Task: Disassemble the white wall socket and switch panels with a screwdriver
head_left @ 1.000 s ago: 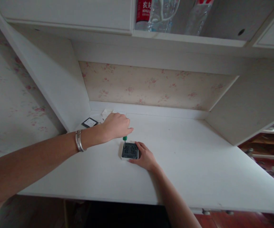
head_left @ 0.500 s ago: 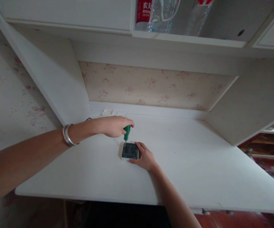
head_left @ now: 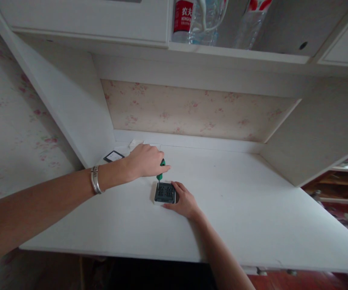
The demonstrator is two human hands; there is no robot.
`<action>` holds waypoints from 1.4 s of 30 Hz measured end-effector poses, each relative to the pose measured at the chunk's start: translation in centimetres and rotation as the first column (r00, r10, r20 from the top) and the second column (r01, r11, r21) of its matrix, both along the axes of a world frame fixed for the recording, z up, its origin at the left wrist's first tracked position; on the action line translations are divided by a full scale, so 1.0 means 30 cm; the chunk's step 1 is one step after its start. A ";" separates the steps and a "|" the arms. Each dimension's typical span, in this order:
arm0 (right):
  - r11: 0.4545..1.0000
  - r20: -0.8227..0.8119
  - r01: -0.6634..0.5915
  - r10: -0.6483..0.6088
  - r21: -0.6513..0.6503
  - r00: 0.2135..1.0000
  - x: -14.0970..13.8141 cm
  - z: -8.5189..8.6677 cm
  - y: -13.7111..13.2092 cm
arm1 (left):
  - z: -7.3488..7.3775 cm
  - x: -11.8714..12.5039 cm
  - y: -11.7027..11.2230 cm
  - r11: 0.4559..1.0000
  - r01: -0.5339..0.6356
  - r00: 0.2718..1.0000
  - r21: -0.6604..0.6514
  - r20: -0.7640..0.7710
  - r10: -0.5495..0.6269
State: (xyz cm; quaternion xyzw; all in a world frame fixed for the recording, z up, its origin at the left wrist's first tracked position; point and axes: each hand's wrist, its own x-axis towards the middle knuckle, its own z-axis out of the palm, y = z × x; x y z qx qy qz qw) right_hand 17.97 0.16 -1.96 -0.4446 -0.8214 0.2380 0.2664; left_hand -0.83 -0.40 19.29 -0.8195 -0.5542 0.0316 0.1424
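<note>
My left hand point(head_left: 145, 162) is closed around the green handle of a screwdriver point(head_left: 162, 169). The thin shaft points down, its tip at the upper left part of a wall socket point(head_left: 165, 193). This socket is a small square piece with a dark, slotted face and a white rim, lying flat on the white desk point(head_left: 237, 209). From the right side my right hand point(head_left: 186, 201) grips it, thumb at the near edge and fingers at the far edge.
White flat plates point(head_left: 135, 143) lie at the back left of the desk, partly behind my left hand. Beside them is a dark-edged flat rectangle point(head_left: 113, 156). Plastic bottles point(head_left: 206, 24) stand on the shelf above. Side panels bound the desk left and right.
My left hand has turned over around the screwdriver handle, its knuckles now higher and the wrist rotated. The dark-edged rectangle shows more. My right hand and the socket stay in place.
</note>
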 end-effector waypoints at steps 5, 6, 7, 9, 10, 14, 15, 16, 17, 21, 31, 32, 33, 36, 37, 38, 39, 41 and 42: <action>1.000 -0.005 0.001 -0.001 0.005 1.000 -0.001 -0.005 0.002 | -0.011 0.004 -0.023 0.997 0.075 0.994 -0.016 0.077 -0.073; 1.000 -0.005 0.002 -0.002 0.004 1.000 -0.001 -0.005 0.001 | -0.010 0.002 -0.025 0.989 0.136 0.985 -0.049 0.116 -0.130; 1.000 -0.005 0.004 -0.004 0.004 1.000 -0.001 -0.004 0.001 | -0.009 -0.001 -0.025 0.974 0.209 0.968 -0.087 0.159 -0.193; 1.000 -0.008 -0.001 0.001 0.003 1.000 -0.001 -0.002 0.000 | -0.006 -0.010 -0.022 0.924 0.346 0.922 -0.164 0.240 -0.302; 1.000 -0.009 -0.005 0.005 0.002 1.000 -0.001 -0.001 0.000 | -0.006 -0.015 -0.020 0.896 0.393 0.903 -0.205 0.270 -0.335; 1.000 -0.010 -0.006 0.006 -0.006 1.000 -0.001 -0.001 0.002 | -0.002 -0.038 -0.008 0.823 0.438 0.885 -0.361 0.334 -0.324; 1.000 -0.010 -0.006 0.006 -0.006 1.000 -0.001 -0.001 0.003 | 0.000 -0.044 -0.005 0.810 0.438 0.885 -0.390 0.347 -0.311; 1.000 -0.009 -0.007 0.007 -0.006 1.000 -0.001 -0.002 0.003 | 0.004 -0.050 -0.002 0.797 0.440 0.883 -0.414 0.359 -0.301; 1.000 -0.008 -0.007 0.007 -0.006 1.000 -0.001 -0.003 0.004 | 0.009 -0.055 0.002 0.782 0.445 0.881 -0.436 0.369 -0.296; 1.000 -0.008 -0.007 0.007 -0.001 1.000 0.000 -0.007 0.004 | 0.026 -0.073 0.026 0.773 0.460 0.874 -0.436 0.377 -0.307; 1.000 -0.013 -0.007 0.007 0.014 1.000 0.004 -0.001 0.001 | -0.043 -0.050 0.027 0.976 0.202 0.964 -0.078 0.190 -0.184; 1.000 -0.016 -0.008 0.008 0.019 1.000 0.003 -0.001 0.000 | -0.052 -0.044 0.020 0.986 0.159 0.973 -0.045 0.178 -0.149; 1.000 -0.018 -0.008 0.009 0.023 1.000 0.002 -0.001 0.000 | -0.060 -0.039 0.012 0.992 0.123 0.979 -0.021 0.168 -0.118; 1.000 -0.020 -0.010 0.010 0.026 1.000 -0.001 -0.001 -0.001 | -0.066 -0.030 -0.006 0.995 0.096 0.983 -0.006 0.161 -0.094; 1.000 -0.020 -0.010 0.011 0.024 1.000 -0.002 -0.001 -0.001 | -0.064 -0.030 -0.009 0.993 0.112 0.979 -0.019 0.174 -0.107; 1.000 -0.020 -0.011 0.011 0.019 1.000 -0.002 -0.002 -0.001 | -0.061 -0.032 -0.010 0.990 0.133 0.973 -0.041 0.196 -0.122; 1.000 -0.020 -0.010 0.010 0.013 1.000 -0.003 -0.002 0.000 | -0.057 -0.035 -0.008 0.986 0.150 0.966 -0.070 0.225 -0.131; 1.000 -0.016 -0.005 0.005 -0.003 1.000 -0.003 -0.003 0.000 | -0.048 -0.045 0.003 0.972 0.176 0.948 -0.155 0.292 -0.125; 1.000 -0.012 -0.002 0.002 -0.012 1.000 -0.003 -0.003 0.000 | -0.044 -0.050 0.011 0.960 0.194 0.937 -0.204 0.329 -0.119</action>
